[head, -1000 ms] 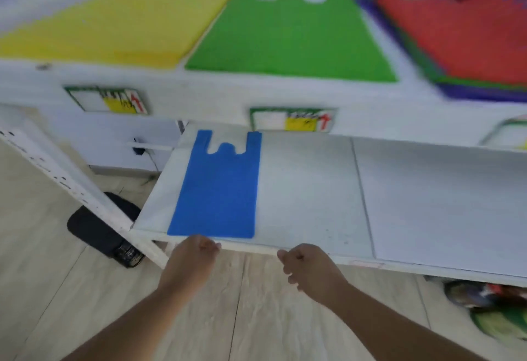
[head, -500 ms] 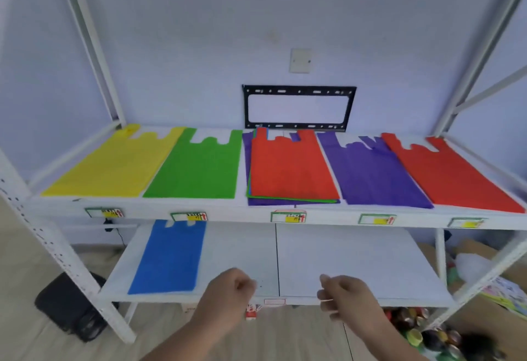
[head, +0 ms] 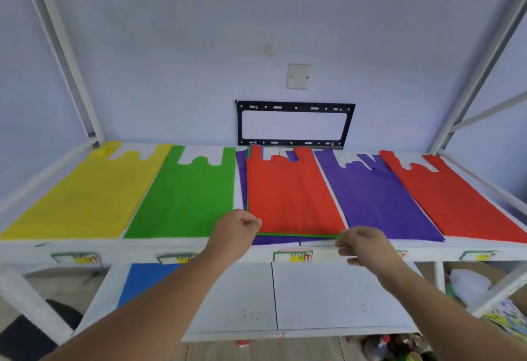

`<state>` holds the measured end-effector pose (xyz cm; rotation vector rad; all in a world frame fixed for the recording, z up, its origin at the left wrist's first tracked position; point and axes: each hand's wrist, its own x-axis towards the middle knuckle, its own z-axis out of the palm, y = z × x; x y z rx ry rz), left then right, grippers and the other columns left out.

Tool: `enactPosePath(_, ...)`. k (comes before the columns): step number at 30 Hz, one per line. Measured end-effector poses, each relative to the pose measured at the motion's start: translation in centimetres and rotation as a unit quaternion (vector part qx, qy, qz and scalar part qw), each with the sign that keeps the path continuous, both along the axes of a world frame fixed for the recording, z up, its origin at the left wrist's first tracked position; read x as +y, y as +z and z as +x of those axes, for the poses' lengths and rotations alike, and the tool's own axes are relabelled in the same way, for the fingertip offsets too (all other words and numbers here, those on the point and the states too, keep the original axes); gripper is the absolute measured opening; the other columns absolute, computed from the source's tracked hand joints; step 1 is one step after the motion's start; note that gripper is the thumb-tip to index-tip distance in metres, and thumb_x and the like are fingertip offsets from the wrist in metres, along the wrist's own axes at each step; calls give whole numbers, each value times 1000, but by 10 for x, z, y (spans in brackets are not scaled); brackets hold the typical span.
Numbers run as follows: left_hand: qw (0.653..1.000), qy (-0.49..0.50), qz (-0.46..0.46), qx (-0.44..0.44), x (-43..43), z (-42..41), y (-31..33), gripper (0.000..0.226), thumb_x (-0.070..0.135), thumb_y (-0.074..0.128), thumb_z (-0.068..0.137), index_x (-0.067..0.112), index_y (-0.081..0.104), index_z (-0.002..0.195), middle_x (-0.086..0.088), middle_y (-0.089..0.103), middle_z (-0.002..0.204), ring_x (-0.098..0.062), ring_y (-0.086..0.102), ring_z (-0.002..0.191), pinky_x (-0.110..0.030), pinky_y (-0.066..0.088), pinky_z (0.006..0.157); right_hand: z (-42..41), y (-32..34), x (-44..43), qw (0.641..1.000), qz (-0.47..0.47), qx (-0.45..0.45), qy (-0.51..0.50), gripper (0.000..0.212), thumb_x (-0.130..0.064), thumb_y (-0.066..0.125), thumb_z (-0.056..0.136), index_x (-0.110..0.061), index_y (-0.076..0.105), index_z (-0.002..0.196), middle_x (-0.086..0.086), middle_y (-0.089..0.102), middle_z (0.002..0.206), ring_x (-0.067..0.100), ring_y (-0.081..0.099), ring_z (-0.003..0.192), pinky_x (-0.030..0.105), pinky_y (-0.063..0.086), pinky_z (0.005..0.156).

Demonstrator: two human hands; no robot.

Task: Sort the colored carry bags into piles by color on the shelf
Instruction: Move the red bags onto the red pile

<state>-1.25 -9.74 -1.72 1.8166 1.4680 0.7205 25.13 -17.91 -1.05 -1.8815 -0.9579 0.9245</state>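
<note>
A mixed stack lies mid-way along the upper shelf (head: 199,246), with a red bag (head: 291,198) on top and green and purple edges showing beneath. My left hand (head: 238,232) is closed over the red bag's near left corner. My right hand (head: 363,245) has curled fingers at the stack's near right corner, and its grip is unclear. A yellow bag (head: 82,198) and a green bag (head: 185,200) lie to the left. A purple bag (head: 376,198) and another red bag (head: 459,198) lie to the right. A blue bag (head: 142,280) lies on the lower shelf (head: 328,298), partly hidden by my left arm.
White uprights (head: 65,55) frame both ends of the shelf. A black wall bracket (head: 295,103) hangs behind the stack. Price labels (head: 291,256) line the upper shelf's front edge. A dark bag (head: 25,329) sits on the floor at left, and clutter (head: 467,286) lies at lower right.
The view has tilted up from the lower shelf to the upper one. Both hands have risen from the lower shelf's front edge to the near corners of the mixed stack.
</note>
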Motion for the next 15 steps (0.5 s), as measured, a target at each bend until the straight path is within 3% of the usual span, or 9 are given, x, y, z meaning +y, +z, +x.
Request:
enactPosePath(4,999,-15,-33,10,49,-2,-8,16,30,58,93,23,61,79,0,52,74,-17,52,72,-28,39,70,8,-2,47,999,2,-37,1,25,-25,62,92,-2,69,89,6,66,77,21,62,77,39,53,77)
enactPosePath(6,998,-7,-63,19,65,0,-10,14,22,58,91,21,53,78,-5,46,72,-17,46,68,-28,32,61,10,-6,60,998,0,-57,0,21,-30,62,94,-11,69,96,-1,66,85,17,61,83,36,51,79)
enactPosePath(10,992,21,-114,42,91,7,-19,29,15,57,89,16,41,66,-4,34,59,-18,34,55,-30,24,57,17,-20,79,992,-17,-128,11,24,-28,60,97,-15,66,116,2,68,109,19,62,98,32,46,81)
enactPosePath(13,984,49,-167,27,99,11,-27,19,15,62,87,12,52,71,-7,39,64,-18,39,59,-28,29,58,20,-30,90,981,-45,-183,50,35,-29,59,97,-17,62,129,2,64,128,21,59,115,33,45,92)
enactPosePath(15,980,68,-184,18,101,13,-32,14,15,63,85,11,57,73,-10,43,66,-19,42,63,-31,33,61,23,-36,95,969,-54,-225,88,36,-31,58,96,-20,63,130,1,63,129,20,60,111,31,46,89)
